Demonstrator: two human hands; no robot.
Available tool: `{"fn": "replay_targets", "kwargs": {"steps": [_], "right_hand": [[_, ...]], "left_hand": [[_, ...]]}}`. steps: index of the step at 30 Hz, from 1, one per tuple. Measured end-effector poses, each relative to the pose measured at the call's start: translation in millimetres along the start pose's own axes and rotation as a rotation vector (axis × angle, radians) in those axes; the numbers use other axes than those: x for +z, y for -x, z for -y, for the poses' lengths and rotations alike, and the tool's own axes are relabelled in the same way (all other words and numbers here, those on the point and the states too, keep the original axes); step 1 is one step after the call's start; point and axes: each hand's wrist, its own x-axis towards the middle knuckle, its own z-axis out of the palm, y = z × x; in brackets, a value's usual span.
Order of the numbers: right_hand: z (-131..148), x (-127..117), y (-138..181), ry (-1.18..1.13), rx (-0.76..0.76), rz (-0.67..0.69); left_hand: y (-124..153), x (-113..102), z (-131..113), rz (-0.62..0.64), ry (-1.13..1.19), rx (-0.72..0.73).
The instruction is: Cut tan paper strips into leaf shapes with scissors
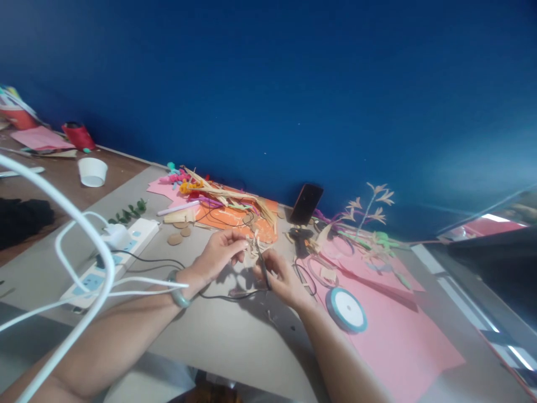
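My left hand (226, 252), with a pale green bangle at the wrist, is closed in a pinch on a small pale beige strip (248, 246). My right hand (282, 277) is wrapped round dark scissors (263, 266), whose blades point up beside the strip. The two hands are close together above the grey table (247, 341), and the fingertips partly hide the strip. Small beige scraps (268, 246) lie just behind them. A bundle of long beige strips (235, 196) rests on an orange sheet (213, 215) beyond my left hand.
White cables loop past a power strip (111, 263) on the left. A phone (307, 202) leans against the blue wall. To the right, a tape roll (346, 309) lies on pink sheets (394, 347), with a beige flower stem (369, 204) behind. A white cup (93, 172) stands far left.
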Motion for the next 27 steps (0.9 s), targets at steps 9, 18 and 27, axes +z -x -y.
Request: {"fn": "replay_targets", "kwargs": {"steps": [9,18,27], "right_hand": [[3,0,1,0.033,0.022,0.113],[2,5,1,-0.099,0.073,0.1],[4,8,0,-0.188,0.104,0.077]], "left_hand": [[-1,0,-1,-0.034,0.086,0.004],[0,2,-5,-0.064,0.113,-0.028],[2,4,-10,-0.076,0.118,-0.059]]}}
